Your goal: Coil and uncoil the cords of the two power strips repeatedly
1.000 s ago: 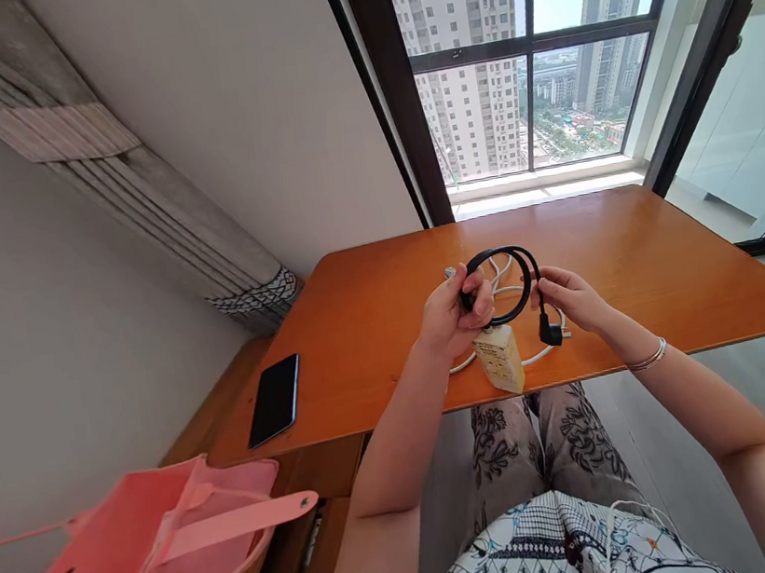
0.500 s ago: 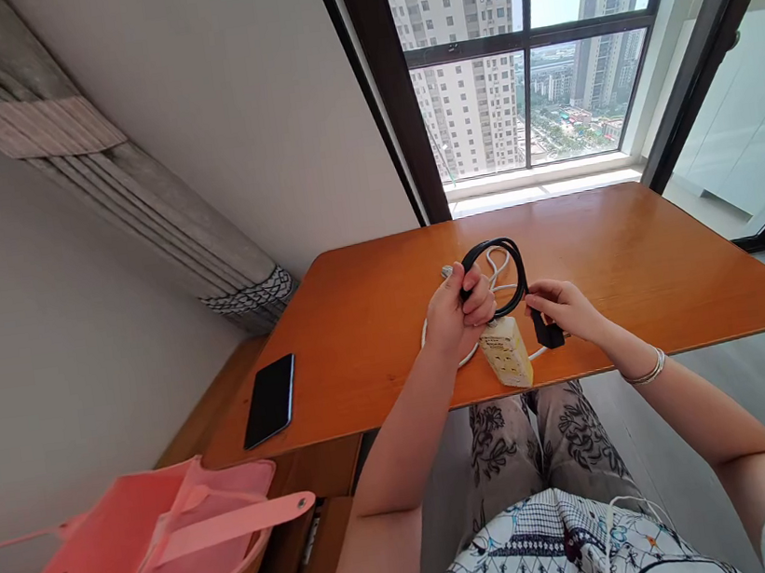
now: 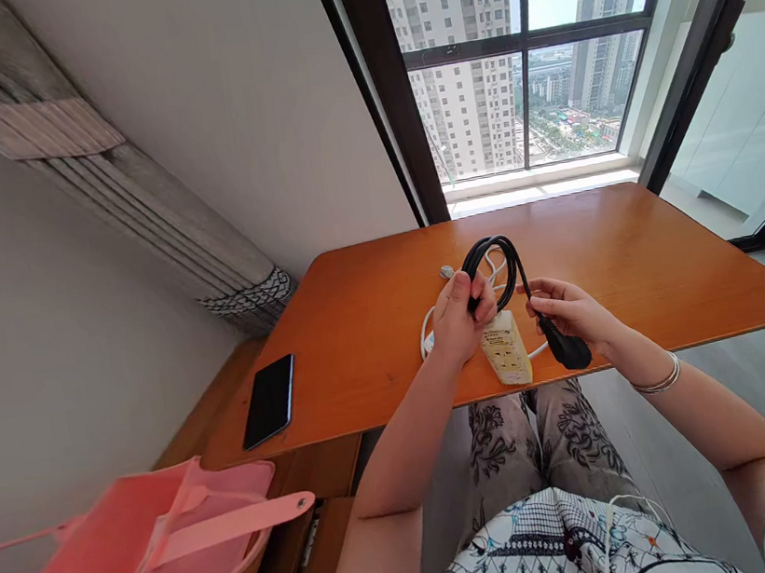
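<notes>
My left hand [image 3: 461,316] is wrapped round a coiled black power cable [image 3: 510,260], its loops standing up above the fist. With thumb and fingertips, my right hand [image 3: 571,310] pinches the cable's end by its black plug [image 3: 566,345], which hangs down near the table's front edge. Beneath the coil, a cream-coloured power strip block [image 3: 506,355] with sockets sits at the table edge between the two hands. Its white cord [image 3: 425,332] lies on the table, partly hidden behind my left hand and the black loops.
A dark-screened phone [image 3: 269,401] lies on the left of the wooden table [image 3: 669,268]. A pink open bag [image 3: 143,562] stands lower left on a wooden surface. Behind the table are a window [image 3: 527,51] and a gathered grey curtain [image 3: 170,230].
The black plug has swung to the right and lower, with a straight length of cable now drawn off the coil. My right hand has shifted slightly; my left hand still grips the loops.
</notes>
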`<move>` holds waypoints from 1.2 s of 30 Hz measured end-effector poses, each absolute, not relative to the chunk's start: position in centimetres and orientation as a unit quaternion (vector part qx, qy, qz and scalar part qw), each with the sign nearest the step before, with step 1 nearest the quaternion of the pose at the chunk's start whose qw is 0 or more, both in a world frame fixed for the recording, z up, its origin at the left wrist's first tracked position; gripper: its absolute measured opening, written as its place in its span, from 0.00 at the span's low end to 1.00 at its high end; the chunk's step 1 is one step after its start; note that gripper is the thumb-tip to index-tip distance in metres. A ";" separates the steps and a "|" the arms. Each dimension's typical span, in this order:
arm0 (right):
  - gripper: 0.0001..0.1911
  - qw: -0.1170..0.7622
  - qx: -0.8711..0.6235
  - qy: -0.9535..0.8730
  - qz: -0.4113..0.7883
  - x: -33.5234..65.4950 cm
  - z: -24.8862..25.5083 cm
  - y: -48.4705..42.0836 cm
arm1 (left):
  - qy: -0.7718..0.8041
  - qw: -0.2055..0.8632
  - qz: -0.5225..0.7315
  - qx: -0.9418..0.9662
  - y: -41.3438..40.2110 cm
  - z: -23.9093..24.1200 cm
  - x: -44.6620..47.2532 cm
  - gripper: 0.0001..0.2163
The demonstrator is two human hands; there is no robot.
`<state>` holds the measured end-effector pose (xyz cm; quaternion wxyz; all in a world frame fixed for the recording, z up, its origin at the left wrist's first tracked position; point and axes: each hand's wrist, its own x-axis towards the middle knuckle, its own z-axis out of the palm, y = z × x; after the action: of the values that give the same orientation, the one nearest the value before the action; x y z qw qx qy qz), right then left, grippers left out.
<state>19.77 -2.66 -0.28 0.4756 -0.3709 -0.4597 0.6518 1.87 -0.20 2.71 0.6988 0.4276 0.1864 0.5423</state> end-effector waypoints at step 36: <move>0.07 0.592 -0.244 -0.296 0.709 17.2 1.5 0.7 | 0.157 0.811 0.341 0.448 0.1 3.8 0.9 0.21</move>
<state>17.18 0.73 1.52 0.5924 -0.2443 -0.2956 0.7085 0.89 0.12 3.82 0.8111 0.4484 0.1573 0.3409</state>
